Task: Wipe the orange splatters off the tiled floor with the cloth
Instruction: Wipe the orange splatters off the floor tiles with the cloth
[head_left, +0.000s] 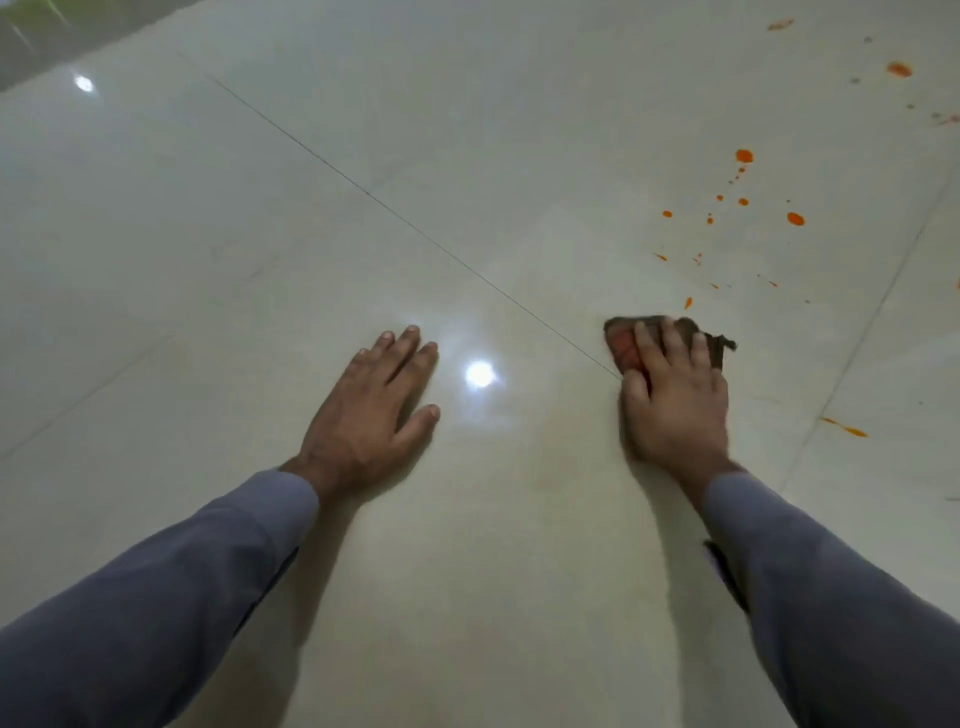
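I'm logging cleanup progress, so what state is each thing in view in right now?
Glossy pale tiled floor: still spattered at the right.
Bright orange splatters: unwiped, lying beyond the cloth.
Dark brown cloth with orange stain: flat on the floor, under the right hand.
Right hand: pressing on the cloth, fingers straight.
Left hand: flat on bare tile, holding nothing.

Glossy pale tiled floor (467, 156), thin grout lines crossing it.
Left hand (371, 415) lies flat on the tile; right hand (675, 405) presses the stained cloth (621, 345) down; orange splatters (743, 202) scatter beyond it, one streak (844, 427) off to the right.
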